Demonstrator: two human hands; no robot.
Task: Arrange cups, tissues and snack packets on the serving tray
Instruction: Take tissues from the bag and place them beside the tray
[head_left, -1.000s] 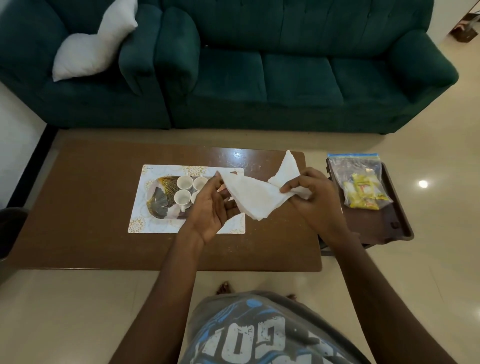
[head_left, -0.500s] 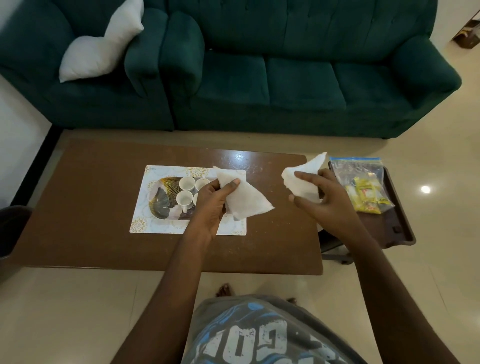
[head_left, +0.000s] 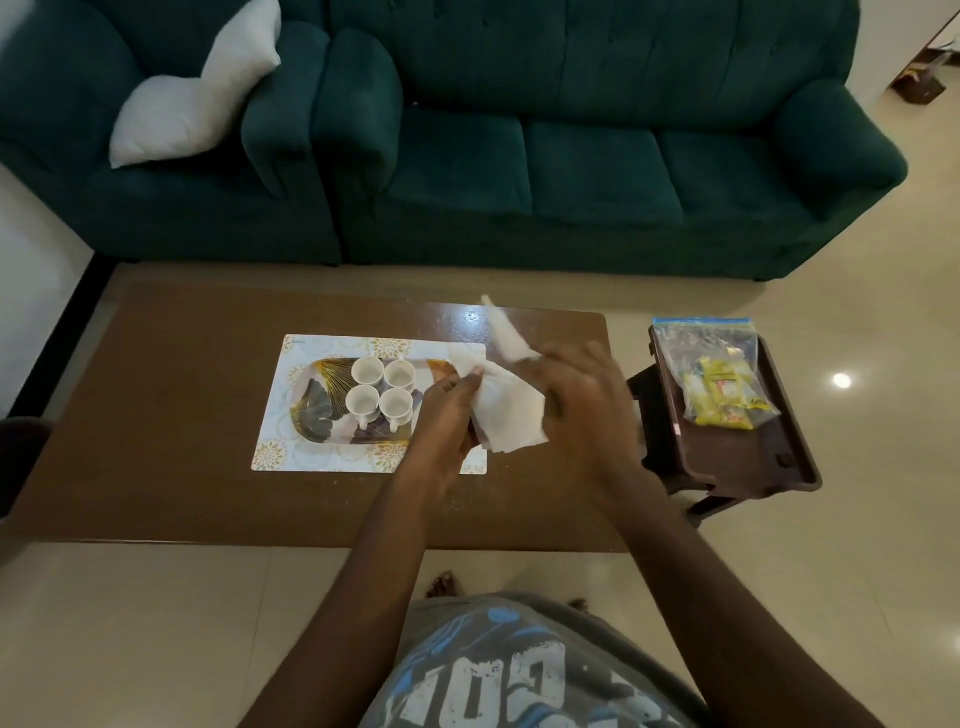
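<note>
Several white cups (head_left: 382, 388) stand close together on a patterned serving tray (head_left: 317, 410), which rests on a white placemat (head_left: 291, 452) on the brown table (head_left: 171, 405). Over the tray's right end my left hand (head_left: 447, 410) holds a folded white tissue (head_left: 511, 415). My right hand (head_left: 582, 400), blurred with motion, is pressed against that tissue and holds a second tissue (head_left: 504, 332) that sticks up behind it. A clear zip bag of yellow snack packets (head_left: 719, 384) lies on a dark brown tray (head_left: 748, 457) on a stool at the right.
A dark green sofa (head_left: 519, 145) with a white cushion (head_left: 192, 98) runs behind the table. The stool with the dark tray stands just off the table's right edge. The floor is pale tile.
Half a second ago my hands were apart, each with a tissue. My right hand has since swung left and now meets my left hand and its tissue over the tray's right end.
</note>
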